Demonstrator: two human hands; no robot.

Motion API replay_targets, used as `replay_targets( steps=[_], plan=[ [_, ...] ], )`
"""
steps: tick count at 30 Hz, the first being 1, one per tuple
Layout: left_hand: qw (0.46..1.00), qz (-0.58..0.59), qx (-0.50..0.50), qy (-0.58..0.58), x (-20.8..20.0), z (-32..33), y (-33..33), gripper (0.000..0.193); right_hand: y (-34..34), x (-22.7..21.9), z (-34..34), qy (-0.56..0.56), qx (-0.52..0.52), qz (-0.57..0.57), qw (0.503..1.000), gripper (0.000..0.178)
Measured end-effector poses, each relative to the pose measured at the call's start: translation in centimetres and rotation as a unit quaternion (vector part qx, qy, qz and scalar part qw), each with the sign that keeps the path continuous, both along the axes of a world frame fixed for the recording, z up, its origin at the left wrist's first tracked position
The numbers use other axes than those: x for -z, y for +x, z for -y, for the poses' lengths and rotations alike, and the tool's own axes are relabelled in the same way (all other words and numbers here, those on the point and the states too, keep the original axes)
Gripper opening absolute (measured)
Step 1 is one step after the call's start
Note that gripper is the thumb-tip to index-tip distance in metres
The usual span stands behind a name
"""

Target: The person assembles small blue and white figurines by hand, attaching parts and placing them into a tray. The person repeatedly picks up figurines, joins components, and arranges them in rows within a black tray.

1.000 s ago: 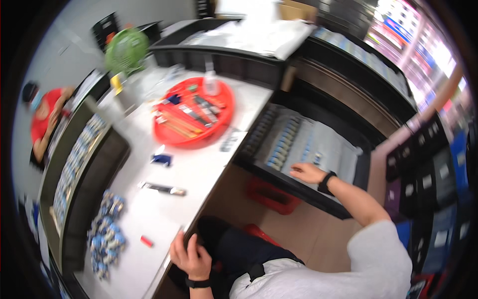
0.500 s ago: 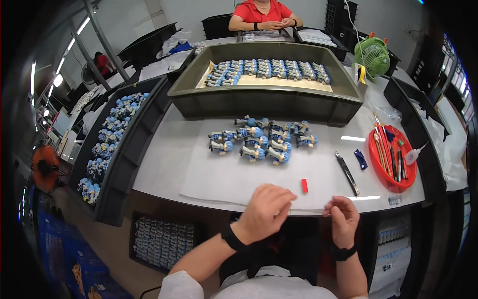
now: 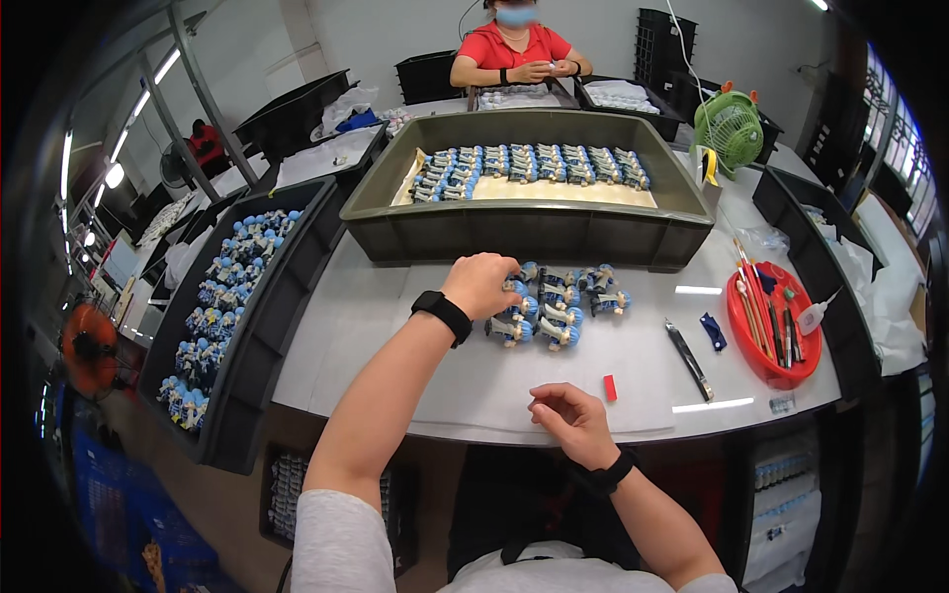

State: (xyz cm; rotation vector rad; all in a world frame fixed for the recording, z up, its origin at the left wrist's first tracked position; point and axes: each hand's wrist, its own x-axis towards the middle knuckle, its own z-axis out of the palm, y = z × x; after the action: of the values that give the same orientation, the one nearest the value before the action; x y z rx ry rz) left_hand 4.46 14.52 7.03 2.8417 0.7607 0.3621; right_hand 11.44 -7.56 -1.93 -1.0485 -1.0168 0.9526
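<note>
Small blue-haired figurines (image 3: pixel 561 314) lie in a loose cluster on the white sheet at the middle of the table. My left hand (image 3: pixel 481 285) reaches over the left side of this cluster, its fingers curled down around a figurine (image 3: pixel 517 290); the hand hides much of that figurine and those beside it. Near the table's front edge hovers my right hand (image 3: pixel 576 420), thumb and bent fingers apart, nothing visible between them. A small red block (image 3: pixel 610 387) lies just beyond and to the right of that hand.
Behind the cluster stands a large grey-green bin (image 3: pixel 529 229) with rows of figurines. A black crate (image 3: pixel 272 341) of figurines is at the left. To the right are a black-handled cutter (image 3: pixel 689 360) and a red tray (image 3: pixel 736 336) of brushes. A co-worker (image 3: pixel 514 49) sits opposite.
My left hand has moved forward onto the figurine cluster and curled round a figurine. My right hand has moved left, past the red block. The head view has tilted up slightly.
</note>
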Motion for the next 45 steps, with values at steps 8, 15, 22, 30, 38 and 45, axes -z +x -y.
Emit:
replay_targets(
  steps=[8, 15, 22, 30, 38, 45],
  plan=[
    [0.989, 0.143, -0.038, -0.03, 0.0, 1.4, -2.1, 0.027, -0.3, -0.7, 0.0, -0.008, -0.006, -0.036, 0.999, 0.023],
    [0.791, 0.381, -0.055, -0.475, 3.3, 10.9, -3.9, 0.026, -0.6, -1.0, -0.1, 0.033, 0.033, -0.07, 0.996, 0.04],
    [0.558, 0.453, -0.084, -0.69, 4.9, 12.5, -4.7, 0.03, 0.2, -1.0, 0.0, -0.026, 0.01, -0.083, 0.996, 0.035],
    [0.562, 0.505, -0.049, -0.654, 8.6, 12.5, -4.6, 0.02, 0.2, -1.4, 0.0, -0.033, -0.001, -0.068, 0.997, 0.034],
    [0.547, 0.519, -0.036, -0.656, 8.1, 12.7, -4.9, 0.024, 0.0, -0.4, -0.2, 0.015, 0.035, -0.018, 0.999, 0.038],
    [0.552, 0.521, -0.05, -0.649, 8.1, 13.0, -4.9, 0.028, -0.3, -0.3, -0.5, 0.023, 0.09, 0.003, 0.996, 0.051]
  ],
)
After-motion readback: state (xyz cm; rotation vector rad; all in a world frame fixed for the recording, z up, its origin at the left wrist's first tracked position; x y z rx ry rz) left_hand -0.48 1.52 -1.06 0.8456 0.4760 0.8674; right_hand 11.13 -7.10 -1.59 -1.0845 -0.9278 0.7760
